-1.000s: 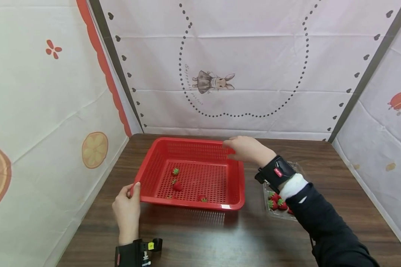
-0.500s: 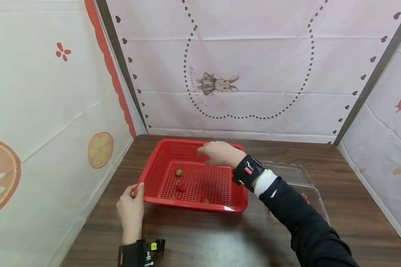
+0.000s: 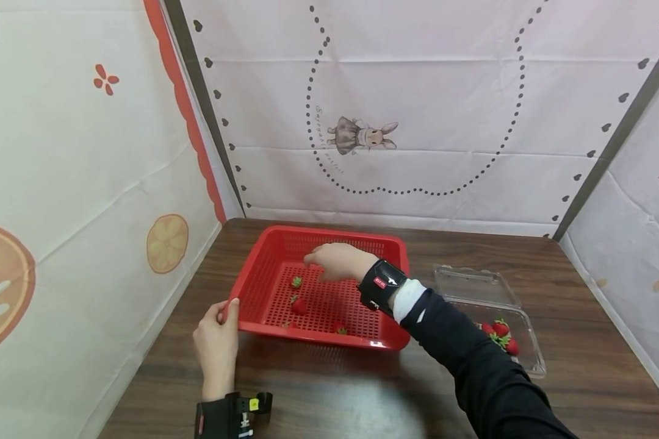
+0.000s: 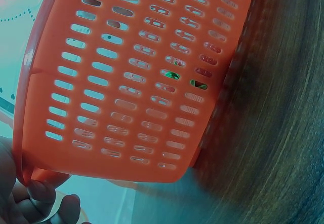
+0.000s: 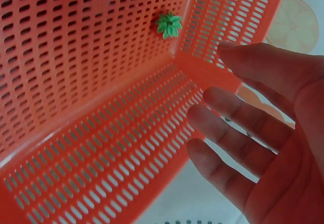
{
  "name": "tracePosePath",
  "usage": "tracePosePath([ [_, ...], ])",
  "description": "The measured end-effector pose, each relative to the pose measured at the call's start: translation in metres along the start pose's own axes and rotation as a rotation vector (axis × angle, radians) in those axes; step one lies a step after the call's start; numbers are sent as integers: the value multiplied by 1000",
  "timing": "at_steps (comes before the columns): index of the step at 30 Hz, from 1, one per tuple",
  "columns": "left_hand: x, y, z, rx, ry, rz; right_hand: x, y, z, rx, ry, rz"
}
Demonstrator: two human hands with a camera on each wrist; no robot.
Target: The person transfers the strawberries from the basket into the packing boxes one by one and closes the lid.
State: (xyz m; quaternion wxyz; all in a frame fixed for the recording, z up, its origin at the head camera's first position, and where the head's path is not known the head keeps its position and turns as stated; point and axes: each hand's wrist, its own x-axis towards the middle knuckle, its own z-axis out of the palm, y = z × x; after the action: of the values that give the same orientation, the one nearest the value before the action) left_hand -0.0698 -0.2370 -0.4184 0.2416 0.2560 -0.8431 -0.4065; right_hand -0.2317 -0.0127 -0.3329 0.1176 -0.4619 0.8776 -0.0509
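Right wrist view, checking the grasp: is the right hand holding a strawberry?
No, the right hand is open and bare-fingered above the red basket, apart from the strawberry.

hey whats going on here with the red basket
A person is working with strawberries at a table. The left hand grips the near left corner of the red basket. The right hand reaches open and empty into the basket, above the strawberries lying there. More strawberries sit in a clear box to the right of the basket.

Strawberries (image 3: 298, 305) lie in the basket (image 3: 263, 278) on the table (image 3: 329, 390), the clamshell box (image 3: 522, 332) to its right.
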Motion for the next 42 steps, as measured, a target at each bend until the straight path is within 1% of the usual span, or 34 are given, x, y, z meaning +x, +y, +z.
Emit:
tracePosePath([
  [6, 0, 1, 0, -4, 5, 13, 14, -3, 9, 39, -47, 0],
  [12, 0, 1, 0, -9, 9, 14, 33, -8, 23, -4, -86, -16],
  [16, 0, 0, 0, -16, 11, 17, 43, -11, 32, 3, -96, -21],
  [21, -1, -1, 0, -17, 6, 14, 52, -13, 43, 43, -95, -31],
  [25, 0, -3, 2, -11, 22, 32, 55, -16, 49, 65, -108, -17],
  [27, 1, -3, 2, -9, 29, 38, 56, -18, 50, 57, -116, -15],
  [30, 1, -3, 3, -12, 31, 40, 56, -20, 52, 35, -124, -10],
  [32, 1, -3, 3, -13, 30, 40, 57, -21, 54, -12, -127, -25],
  [34, 1, -2, 2, -17, 28, 40, 58, -22, 55, -28, -124, -31],
  [37, 1, -3, 2, -23, 25, 42, 59, -21, 56, -20, -118, -28],
  [42, 1, -3, 2, -22, 18, 36, 60, -17, 61, 33, -119, 8],
])
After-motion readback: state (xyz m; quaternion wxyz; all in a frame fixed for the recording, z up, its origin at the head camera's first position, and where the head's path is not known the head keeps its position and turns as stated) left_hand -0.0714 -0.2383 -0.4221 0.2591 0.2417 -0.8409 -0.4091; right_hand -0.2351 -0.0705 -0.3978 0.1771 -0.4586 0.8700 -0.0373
